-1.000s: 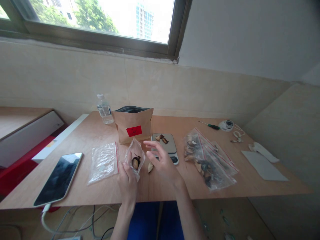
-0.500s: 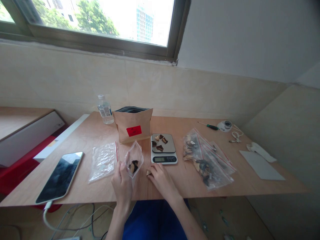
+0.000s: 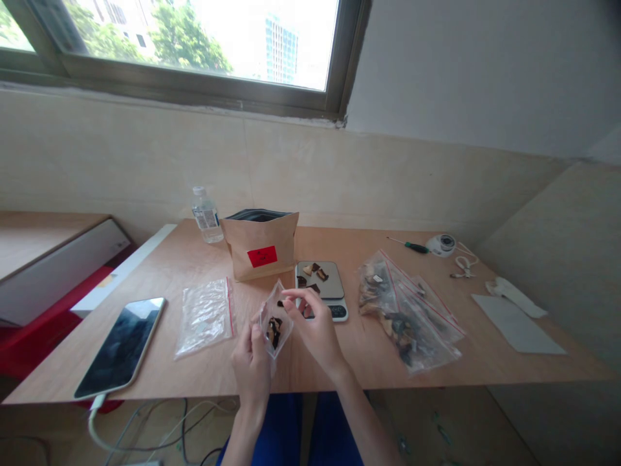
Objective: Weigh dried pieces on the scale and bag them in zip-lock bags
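Observation:
My left hand (image 3: 253, 356) grips a small clear zip bag (image 3: 285, 331) by its side, with its mouth spread open towards me. Dark brown and tan dried pieces (image 3: 274, 331) lie inside it. At the bag's mouth, my right hand (image 3: 317, 330) pinches a small dark dried piece (image 3: 281, 303) between thumb and fingers. Behind that hand stands a white kitchen scale (image 3: 334, 288), its display partly covered by the fingers. Several similar dried pieces (image 3: 321, 275) rest on the scale's plate.
A kraft pouch (image 3: 252, 238) stands open behind the bag, beside a water bottle (image 3: 207, 220). Flat empty zip bags (image 3: 206, 317) and a phone (image 3: 121, 349) lie left. Filled zip bags (image 3: 412, 323), a screwdriver (image 3: 416, 247), a small camera (image 3: 441, 244) and white paper (image 3: 517, 323) are right.
My right hand has risen from the tabletop in front of the scale to the bag's mouth, bringing a dried piece. My left hand and the bag have shifted slightly right.

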Tool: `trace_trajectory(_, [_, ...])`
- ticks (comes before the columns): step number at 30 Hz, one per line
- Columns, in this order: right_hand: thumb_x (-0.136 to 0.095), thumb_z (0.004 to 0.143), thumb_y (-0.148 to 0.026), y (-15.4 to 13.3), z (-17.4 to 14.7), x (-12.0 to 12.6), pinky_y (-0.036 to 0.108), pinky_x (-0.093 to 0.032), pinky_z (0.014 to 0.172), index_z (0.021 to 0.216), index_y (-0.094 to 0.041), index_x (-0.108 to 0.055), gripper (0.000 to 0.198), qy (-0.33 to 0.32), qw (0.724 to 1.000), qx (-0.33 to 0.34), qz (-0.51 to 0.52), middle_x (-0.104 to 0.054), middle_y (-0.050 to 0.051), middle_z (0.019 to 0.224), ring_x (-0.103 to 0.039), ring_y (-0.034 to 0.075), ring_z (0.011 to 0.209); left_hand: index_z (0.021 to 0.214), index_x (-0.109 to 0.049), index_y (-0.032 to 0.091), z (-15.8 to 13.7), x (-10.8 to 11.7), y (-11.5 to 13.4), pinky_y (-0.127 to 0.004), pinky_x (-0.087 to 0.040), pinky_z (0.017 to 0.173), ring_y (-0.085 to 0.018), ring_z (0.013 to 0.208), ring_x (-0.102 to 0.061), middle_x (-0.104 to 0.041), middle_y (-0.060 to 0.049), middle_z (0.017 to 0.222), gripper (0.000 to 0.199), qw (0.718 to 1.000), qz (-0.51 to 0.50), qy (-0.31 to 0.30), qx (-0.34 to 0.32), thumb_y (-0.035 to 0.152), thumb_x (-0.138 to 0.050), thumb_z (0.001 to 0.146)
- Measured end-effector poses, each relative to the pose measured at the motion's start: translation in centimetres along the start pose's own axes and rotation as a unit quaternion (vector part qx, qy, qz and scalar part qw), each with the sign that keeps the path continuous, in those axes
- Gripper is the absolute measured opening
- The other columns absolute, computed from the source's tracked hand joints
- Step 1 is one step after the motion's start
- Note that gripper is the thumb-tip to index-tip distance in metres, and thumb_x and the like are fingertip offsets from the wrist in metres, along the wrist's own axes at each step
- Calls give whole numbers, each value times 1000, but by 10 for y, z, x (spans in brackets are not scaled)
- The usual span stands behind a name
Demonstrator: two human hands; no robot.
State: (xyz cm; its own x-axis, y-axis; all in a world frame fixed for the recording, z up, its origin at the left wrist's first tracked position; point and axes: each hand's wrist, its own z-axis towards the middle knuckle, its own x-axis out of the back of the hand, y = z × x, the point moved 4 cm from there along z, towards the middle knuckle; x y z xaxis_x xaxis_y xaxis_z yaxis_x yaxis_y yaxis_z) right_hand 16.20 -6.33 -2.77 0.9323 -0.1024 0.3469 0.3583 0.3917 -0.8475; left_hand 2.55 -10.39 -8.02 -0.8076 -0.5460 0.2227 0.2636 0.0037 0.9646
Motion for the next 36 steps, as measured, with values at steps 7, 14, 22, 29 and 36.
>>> trace_trajectory(7, [-42,90,-42,65,31,2,53,-32,100,124,-14,-48,45,110,969,-5,-220,-46,21,131,-38,30,126,107,-65,13,2,0,-6,-24,-34,45,-13,45,-39,-40,5,51,52,998,-49,-13,47,52,-40,84])
trace_trajectory(14, [-48,84,-48,116,55,-23,59,-30,96,128,4,-36,69,118,924,-88,-352,-38,37,131,-36,42,125,98,-66,14,4,5,-7,-24,-33,45,-12,45,-38,-38,6,50,50,997,-54,-4,54,54,-42,82])
trace_trajectory(22, [-45,87,-28,112,53,10,41,-43,79,97,-10,-57,23,52,878,-45,-474,-59,18,96,-54,29,92,103,-64,14,8,7,-14,-24,-34,48,-13,48,-39,-40,5,51,49,997,-31,-9,64,52,-39,85])
trace_trajectory(29, [-38,93,-28,116,68,18,27,-41,68,94,-12,-59,27,-5,878,-54,-476,-63,13,96,-61,21,84,101,-64,13,5,-2,-13,-24,-33,47,-12,48,-39,-40,5,53,48,997,-52,-21,59,52,-42,84])
trace_trajectory(36, [-37,94,-23,114,73,26,24,-35,58,92,-14,-64,28,3,874,-85,-479,-69,11,90,-65,18,75,110,-63,14,3,-5,-8,-22,-32,43,-11,46,-38,-41,6,53,51,995,-73,-28,66,52,-41,85])
